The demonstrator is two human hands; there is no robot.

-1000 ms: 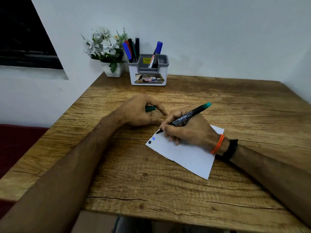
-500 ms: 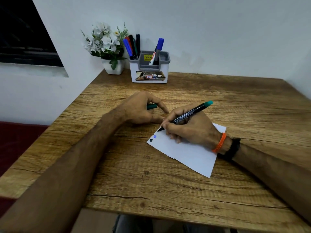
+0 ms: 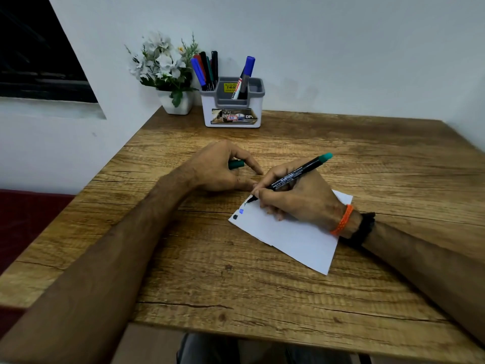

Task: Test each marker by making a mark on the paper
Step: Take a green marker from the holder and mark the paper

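Note:
A white sheet of paper (image 3: 294,237) lies on the wooden table (image 3: 262,285), with a black mark and a blue mark near its left corner. My right hand (image 3: 296,198) grips a black marker with a green end (image 3: 296,174), its tip touching the paper's upper left edge. My left hand (image 3: 217,169) rests on the table beside the paper and holds the green cap (image 3: 236,164) in curled fingers, one finger stretched down to the table. A white and grey holder (image 3: 233,106) at the back carries several more markers (image 3: 207,69) and a blue-capped marker (image 3: 245,74).
A small white pot of white flowers (image 3: 168,72) stands left of the holder against the wall. The table's left edge drops off beside a dark red surface (image 3: 26,219). Orange and black bands circle my right wrist.
The marker tip has come down onto the paper's upper left edge. Both hands stay almost in place; the view has shifted slightly.

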